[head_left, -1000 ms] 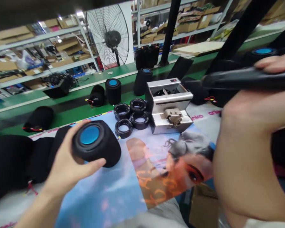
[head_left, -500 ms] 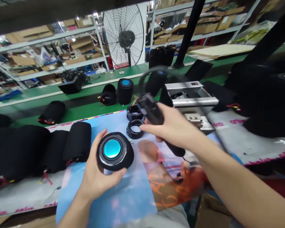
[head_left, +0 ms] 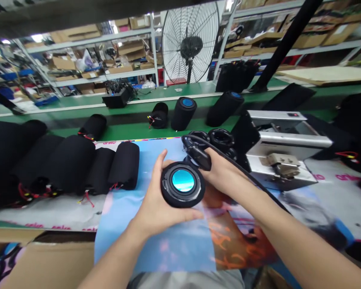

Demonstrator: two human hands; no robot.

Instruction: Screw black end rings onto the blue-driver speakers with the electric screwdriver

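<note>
My left hand [head_left: 158,206] is wrapped round a black cylindrical speaker [head_left: 182,185] standing upright on the printed poster [head_left: 168,245], its blue round top facing me. My right hand [head_left: 221,174] grips a black corded power tool [head_left: 198,154], its tip down at the far right edge of the speaker's top. A black cable [head_left: 243,172] runs from the tool back over my right forearm. Black plastic rings [head_left: 221,138] lie just behind the tool.
Several black fabric-covered speaker bodies [head_left: 78,162] lie in a row at the left. A metal machine [head_left: 281,150] stands at the right. More speakers [head_left: 183,112] sit on the green conveyor belt [head_left: 132,128]. A standing fan [head_left: 191,44] and shelves of cartons are behind. A cardboard box [head_left: 48,261] is at the near left.
My right hand has brought the tool down from high on the right to the speaker's top. My left hand has stood the speaker upright and shifted it toward the centre; the view panned left.
</note>
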